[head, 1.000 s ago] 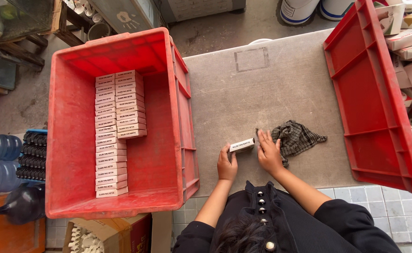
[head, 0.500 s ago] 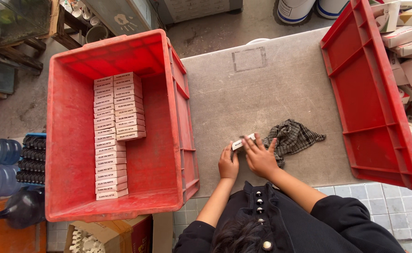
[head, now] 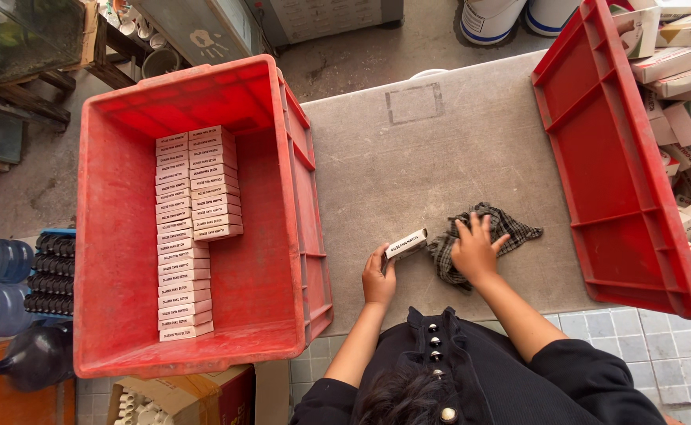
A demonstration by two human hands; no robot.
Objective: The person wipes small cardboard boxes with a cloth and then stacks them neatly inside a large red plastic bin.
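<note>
Left hand (head: 378,277) clamped on small white box (head: 406,245), above grey table (head: 408,157). Right hand (head: 475,250) spread flat on checked rag (head: 483,240). Left red crate (head: 196,212) part-filled: two box rows (head: 188,228). Right red crate (head: 597,157) holds many loose boxes.

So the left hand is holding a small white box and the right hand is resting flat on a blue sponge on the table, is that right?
Not quite. In the head view the right hand rests on a dark checked cloth, not a blue sponge. The rest stands: the left hand holds a small white box, and the cloth lies on the table.
</note>
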